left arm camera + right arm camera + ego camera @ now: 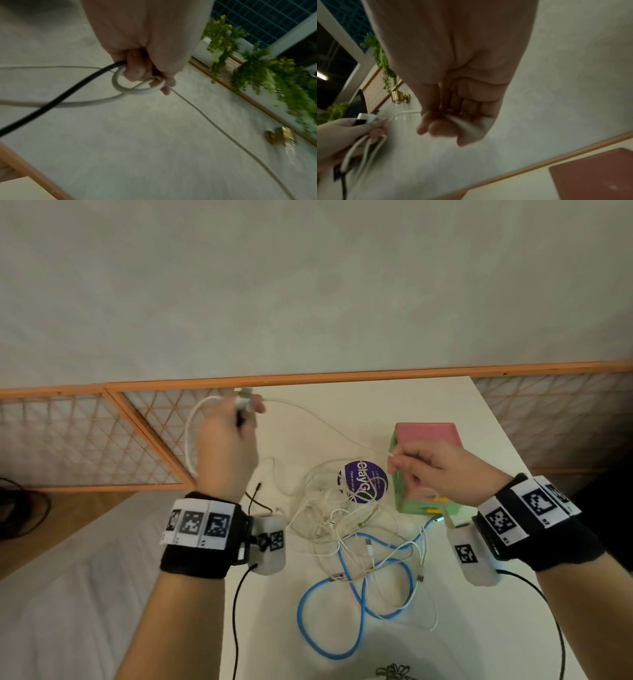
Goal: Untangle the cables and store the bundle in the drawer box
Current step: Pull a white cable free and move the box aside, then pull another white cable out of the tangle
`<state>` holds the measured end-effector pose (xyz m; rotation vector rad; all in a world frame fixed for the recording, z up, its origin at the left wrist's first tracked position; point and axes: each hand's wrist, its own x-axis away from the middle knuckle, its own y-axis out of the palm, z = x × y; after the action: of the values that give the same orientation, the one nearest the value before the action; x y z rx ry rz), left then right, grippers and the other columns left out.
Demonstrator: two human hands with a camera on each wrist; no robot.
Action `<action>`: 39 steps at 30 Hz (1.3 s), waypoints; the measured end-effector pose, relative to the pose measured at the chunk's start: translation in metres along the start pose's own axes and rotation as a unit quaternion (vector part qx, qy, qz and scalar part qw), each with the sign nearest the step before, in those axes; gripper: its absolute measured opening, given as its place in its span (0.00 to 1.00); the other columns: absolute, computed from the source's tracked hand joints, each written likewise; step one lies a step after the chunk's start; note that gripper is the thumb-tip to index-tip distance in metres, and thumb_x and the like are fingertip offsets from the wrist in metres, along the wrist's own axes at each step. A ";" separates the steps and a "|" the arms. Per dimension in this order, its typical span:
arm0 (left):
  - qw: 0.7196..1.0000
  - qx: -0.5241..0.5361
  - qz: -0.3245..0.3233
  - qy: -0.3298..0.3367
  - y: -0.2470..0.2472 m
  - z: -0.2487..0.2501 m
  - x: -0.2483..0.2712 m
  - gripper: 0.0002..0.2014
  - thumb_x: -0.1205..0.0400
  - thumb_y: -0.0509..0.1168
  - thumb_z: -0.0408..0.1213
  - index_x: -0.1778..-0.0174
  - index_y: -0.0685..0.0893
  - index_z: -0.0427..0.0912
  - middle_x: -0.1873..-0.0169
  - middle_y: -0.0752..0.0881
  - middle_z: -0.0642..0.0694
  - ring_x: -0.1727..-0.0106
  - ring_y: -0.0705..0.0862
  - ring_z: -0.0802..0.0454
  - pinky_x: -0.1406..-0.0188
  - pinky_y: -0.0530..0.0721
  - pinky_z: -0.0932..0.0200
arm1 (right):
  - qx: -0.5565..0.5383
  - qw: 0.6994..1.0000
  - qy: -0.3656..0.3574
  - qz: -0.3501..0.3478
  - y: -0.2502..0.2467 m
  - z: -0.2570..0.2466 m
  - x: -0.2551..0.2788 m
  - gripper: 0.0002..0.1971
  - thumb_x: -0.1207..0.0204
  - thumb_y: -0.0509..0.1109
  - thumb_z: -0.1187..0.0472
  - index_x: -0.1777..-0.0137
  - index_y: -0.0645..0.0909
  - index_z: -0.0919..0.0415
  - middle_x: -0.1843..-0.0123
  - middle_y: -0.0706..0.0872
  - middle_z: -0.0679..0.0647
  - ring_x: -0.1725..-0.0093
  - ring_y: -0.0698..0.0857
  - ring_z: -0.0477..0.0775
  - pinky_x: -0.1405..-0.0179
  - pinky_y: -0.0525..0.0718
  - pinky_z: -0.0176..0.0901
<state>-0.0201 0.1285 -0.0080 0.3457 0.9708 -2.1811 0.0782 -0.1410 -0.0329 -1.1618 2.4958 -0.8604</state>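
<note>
A tangle of thin white cables (335,518) lies mid-table, with a blue cable (356,604) looped across its near side. My left hand (227,446) is raised at the far left and grips a looped white cable (137,89) together with a black cable (56,97) and their plugs (366,119). One white strand (322,422) runs from that hand to my right hand (435,470), which pinches it between thumb and fingers just in front of the pink-and-green drawer box (426,467). The right hand hides part of the box front.
A round purple sticker (363,482) lies on the white table (342,402) under the tangle. An orange-framed lattice partition (102,436) runs behind the table. Dark cords lie on the floor at left (20,508). Green hanging plants (274,75) show in the wrist views.
</note>
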 end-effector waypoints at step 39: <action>0.947 0.301 -0.102 -0.053 0.035 0.009 0.036 0.08 0.19 0.62 0.50 0.61 0.75 0.52 0.76 0.71 0.56 0.78 0.63 0.56 0.76 0.61 0.63 | -0.166 0.978 -0.054 -0.112 0.102 -0.034 -0.065 0.14 0.22 0.62 0.74 0.54 0.83 0.56 0.60 0.88 0.35 0.57 0.84 0.27 0.49 0.79 0.25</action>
<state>-0.0204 0.0878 -0.0387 0.4137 0.2663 -2.6300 0.0426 -0.0259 -0.0698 -1.5737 2.5143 -0.4191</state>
